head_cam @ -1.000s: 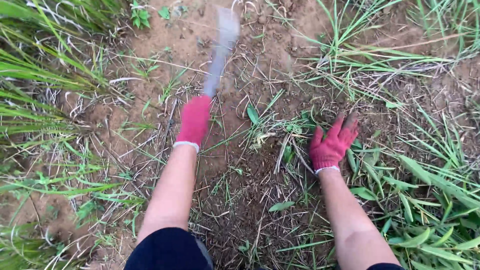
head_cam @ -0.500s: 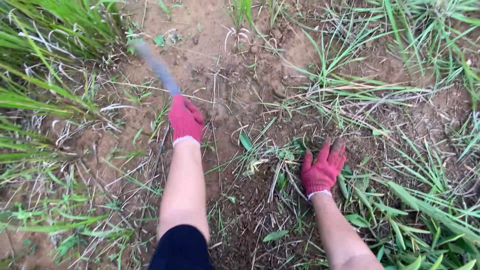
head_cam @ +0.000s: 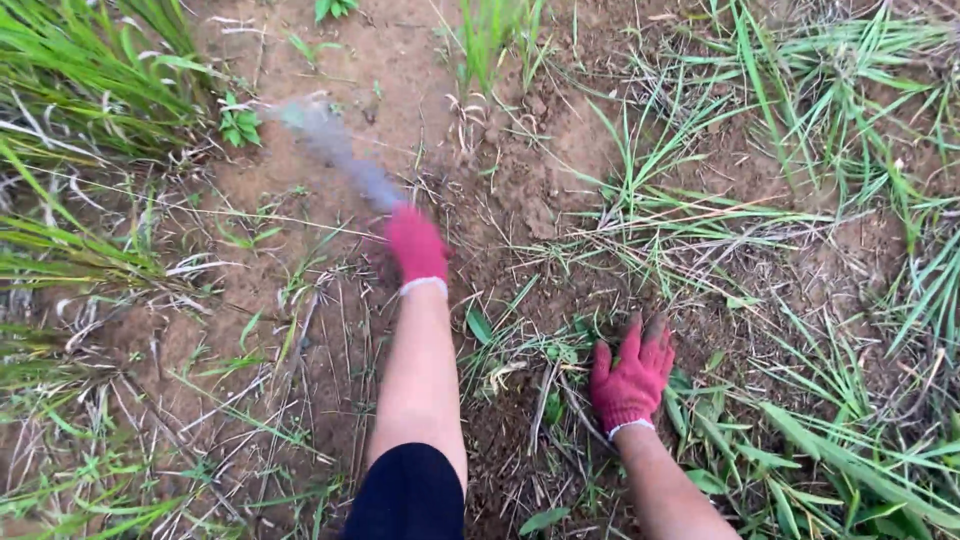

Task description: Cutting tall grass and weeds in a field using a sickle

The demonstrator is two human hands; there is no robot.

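Observation:
My left hand point(head_cam: 416, 247), in a red knit glove, is closed around the handle of a long grey blade point(head_cam: 330, 150) that points up and to the left over bare soil; the blade is blurred by motion. My right hand point(head_cam: 631, 376), also in a red glove, lies flat with fingers spread on cut grass and weeds point(head_cam: 540, 350) at the lower middle. It holds nothing that I can see. Both forearms are bare, and a dark sleeve point(head_cam: 408, 495) covers the left upper arm.
Reddish-brown bare soil point(head_cam: 400, 80) fills the upper middle. Tall green grass clumps point(head_cam: 90, 90) stand at the left, and more grass point(head_cam: 800, 130) at the upper right. Broad-leaved weeds point(head_cam: 850, 470) grow at the lower right. Dry stalks litter the ground.
The left hand has swung the blade from pointing straight up to pointing up-left, then shifted right. The right hand has stayed pressed on the weeds; the view has shifted.

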